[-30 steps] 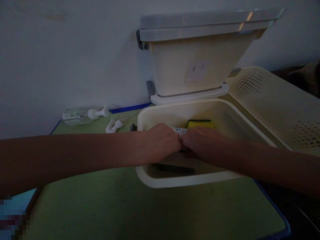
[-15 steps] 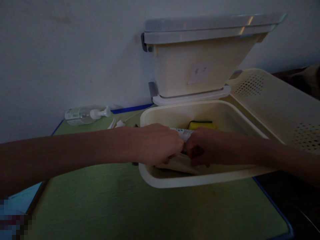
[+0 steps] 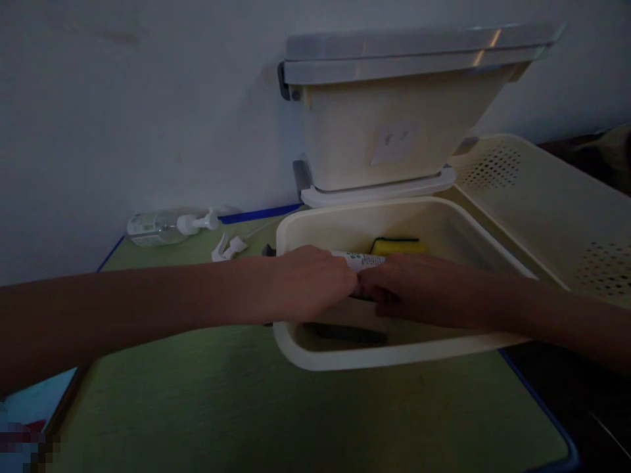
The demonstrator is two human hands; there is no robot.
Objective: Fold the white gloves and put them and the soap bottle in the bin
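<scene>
Both hands meet over a cream plastic basin [image 3: 340,359]. My left hand [image 3: 315,282] reaches in from the left, its fingers curled downward. From the right comes my right hand [image 3: 409,282], its fingers closed close to the left fingertips. What they pinch between them is hidden. Just behind the fingers is a white package with green and dark print [image 3: 362,259]; I cannot tell whether the hands touch it. A yellow sponge with a dark edge [image 3: 399,247] lies farther back in the basin. Near its front wall is a dark flat object [image 3: 350,334].
A lidded cream storage box [image 3: 355,131] stands behind the basin against the wall. A perforated cream basket [image 3: 557,203] is at the right. On the green tabletop [image 3: 296,414] lie a clear pump bottle [image 3: 162,228] and a white trigger-like piece [image 3: 229,248].
My right fingers have shifted slightly up and left, toward the left hand. More of the printed package and of the dark object at the basin's front now shows.
</scene>
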